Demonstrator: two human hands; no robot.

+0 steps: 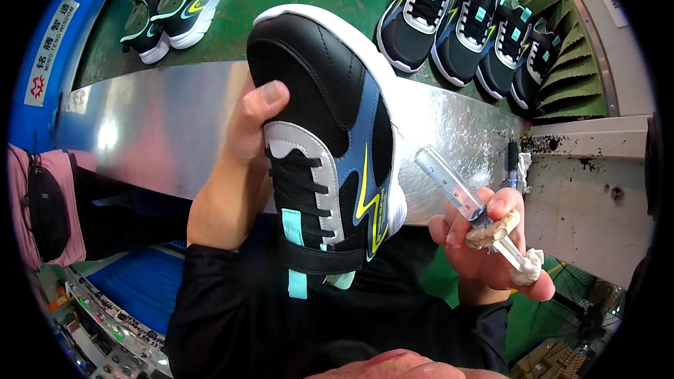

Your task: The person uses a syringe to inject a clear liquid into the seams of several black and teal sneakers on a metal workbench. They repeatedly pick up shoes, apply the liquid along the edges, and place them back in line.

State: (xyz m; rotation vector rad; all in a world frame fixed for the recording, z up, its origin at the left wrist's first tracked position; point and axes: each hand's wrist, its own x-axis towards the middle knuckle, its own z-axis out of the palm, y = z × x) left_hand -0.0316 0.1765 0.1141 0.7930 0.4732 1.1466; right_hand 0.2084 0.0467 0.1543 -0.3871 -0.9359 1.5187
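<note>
Sneaker (335, 161), one, black with blue panels and yellow zigzag: raised over the near metal edge of the tabletop (151, 126); left hand (247, 123) grip clamped on it, thumb across the upper. Syringe (448, 184), one, clear, off-white lumps at its flange: clamped in right hand (472, 258) grip, pointing toward the sneaker's sole. Row of four sneakers (469, 31): tabletop's right edge. Two further sneakers (184, 10): far-left corner.

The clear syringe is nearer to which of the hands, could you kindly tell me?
Right: the right hand holds the syringe, while the left hand is apart, to its left, gripping the black shoe near its toe.
</note>
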